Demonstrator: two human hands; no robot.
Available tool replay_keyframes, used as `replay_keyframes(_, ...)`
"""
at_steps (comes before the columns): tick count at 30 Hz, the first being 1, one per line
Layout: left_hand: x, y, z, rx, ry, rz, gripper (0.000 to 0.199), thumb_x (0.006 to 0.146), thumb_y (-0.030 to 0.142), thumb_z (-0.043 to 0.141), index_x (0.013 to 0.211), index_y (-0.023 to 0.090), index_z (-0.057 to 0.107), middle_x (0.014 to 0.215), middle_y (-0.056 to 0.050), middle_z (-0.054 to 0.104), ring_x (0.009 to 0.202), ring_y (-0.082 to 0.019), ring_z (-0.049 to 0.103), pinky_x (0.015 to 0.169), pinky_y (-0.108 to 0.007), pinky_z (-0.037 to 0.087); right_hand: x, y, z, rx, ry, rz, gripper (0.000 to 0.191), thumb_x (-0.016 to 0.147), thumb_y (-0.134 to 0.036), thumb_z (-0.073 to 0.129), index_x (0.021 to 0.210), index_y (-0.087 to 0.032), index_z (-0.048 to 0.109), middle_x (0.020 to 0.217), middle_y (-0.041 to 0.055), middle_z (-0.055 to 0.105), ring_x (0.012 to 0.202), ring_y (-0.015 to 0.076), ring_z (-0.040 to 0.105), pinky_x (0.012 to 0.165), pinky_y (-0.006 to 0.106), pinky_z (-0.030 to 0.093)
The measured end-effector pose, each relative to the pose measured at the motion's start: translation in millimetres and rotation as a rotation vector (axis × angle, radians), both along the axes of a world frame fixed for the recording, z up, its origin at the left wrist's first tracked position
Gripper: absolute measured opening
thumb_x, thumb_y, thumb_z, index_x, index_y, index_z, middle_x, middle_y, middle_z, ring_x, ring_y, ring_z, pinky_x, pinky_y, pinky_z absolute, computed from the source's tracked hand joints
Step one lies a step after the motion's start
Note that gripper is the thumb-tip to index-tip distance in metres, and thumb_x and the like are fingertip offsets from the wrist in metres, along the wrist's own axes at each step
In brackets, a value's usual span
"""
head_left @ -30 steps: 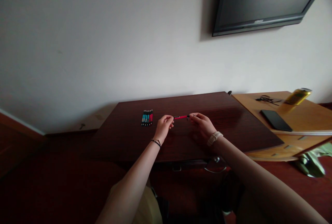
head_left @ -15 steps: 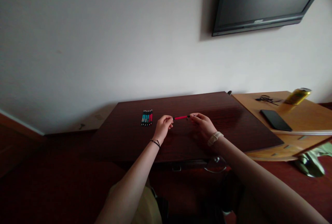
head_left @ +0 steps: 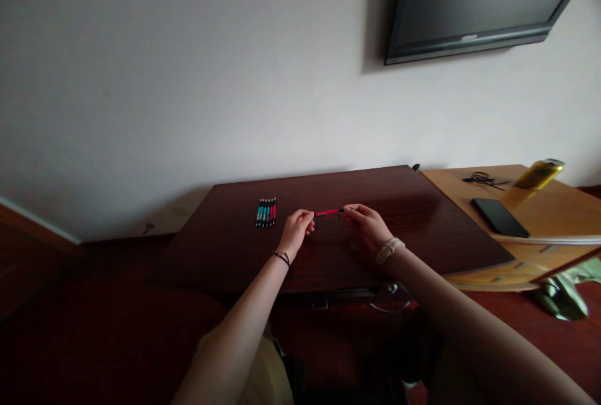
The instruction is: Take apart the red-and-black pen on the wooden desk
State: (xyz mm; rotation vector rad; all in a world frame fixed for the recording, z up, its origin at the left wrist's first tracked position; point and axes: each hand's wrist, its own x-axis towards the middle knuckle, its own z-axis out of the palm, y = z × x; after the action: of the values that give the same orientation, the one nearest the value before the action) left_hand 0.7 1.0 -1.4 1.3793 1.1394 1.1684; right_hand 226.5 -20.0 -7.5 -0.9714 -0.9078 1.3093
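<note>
"What are the hands doing?"

"Both are pinching, thumb against fingers. The left hand [head_left: 295,230] is gripping one end of a single red pen [head_left: 328,212], and the right hand [head_left: 370,226] is gripping the other."

"Which way is it pointing?"

"Its long axis is running from left to right, nearly level, the right-hand end sitting slightly higher in the view. The fingers are covering both ends, so nobody is telling which one is the writing tip."

"And where is it?"

"It is being held between the two hands, over the one dark table [head_left: 225,236]."

"Anything on the wrists?"

"A dark bracelet [head_left: 282,258] is circling the left, one pale wristband [head_left: 389,250] the right."

"Farther out?"

"A row of pens [head_left: 266,213] is lying side by side, left of the left hand: several blue-green, with red at the right edge. They are showing too small for a sure count. On the wooden cabinet [head_left: 558,211] to the right, one black flat object [head_left: 500,217], one cable [head_left: 482,179] and one yellow can [head_left: 539,174] are resting. One screen [head_left: 479,1] is hanging above."
</note>
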Motion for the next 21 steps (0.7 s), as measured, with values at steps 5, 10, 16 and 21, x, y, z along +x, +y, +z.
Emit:
replay_keyframes(5, 0.6, -1.3, 1.7, 0.006, 0.000, -0.028, 0.029, 0.083, 0.043, 0.070, 0.093, 0.017, 0.066, 0.080, -0.004, 0.068, 0.065, -0.013, 0.062, 0.056, -0.022, 0.043, -0.7, -0.1, 0.6, -0.003, 0.012, -0.004, 0.042, 0.066, -0.051, 0.092, 0.090, -0.021, 0.076, 0.083, 0.0019, 0.069, 0.071, 0.0131, 0.056, 0.064, 0.027, 0.043)
replay_keyframes(10, 0.7, -2.6, 3.2, 0.009, 0.006, -0.020, 0.031, 0.085, 0.047, 0.067, 0.087, 0.016, 0.066, 0.075, -0.003, 0.065, 0.063, -0.012, 0.061, 0.056, -0.023, 0.042, -0.2, 0.4, -0.3, 0.008, 0.011, 0.005, 0.040, 0.068, -0.051, 0.092, 0.090, -0.021, 0.076, 0.082, 0.0015, 0.069, 0.070, 0.0130, 0.055, 0.065, 0.027, 0.043)
replay_keyframes(16, 0.3, -1.4, 2.0, 0.003, -0.009, -0.036, 0.030, 0.082, 0.045, 0.070, 0.094, 0.017, 0.067, 0.080, -0.003, 0.068, 0.065, -0.013, 0.062, 0.056, -0.023, 0.043, -0.6, 0.2, 0.0, 0.006, 0.004, -0.002, 0.042, 0.067, -0.051, 0.092, 0.090, -0.021, 0.076, 0.083, 0.0021, 0.070, 0.072, 0.0135, 0.057, 0.066, 0.028, 0.044)
replay_keyframes(21, 0.0, -0.2, 1.1, 0.001, 0.006, -0.028, 0.034, 0.085, 0.050, 0.067, 0.088, 0.017, 0.066, 0.076, -0.003, 0.066, 0.064, -0.013, 0.061, 0.055, -0.023, 0.042, -1.4, -0.7, 1.8, -0.017, 0.009, -0.004, 0.043, 0.065, -0.051, 0.093, 0.090, -0.021, 0.076, 0.086, 0.0027, 0.071, 0.074, 0.0141, 0.058, 0.068, 0.028, 0.046)
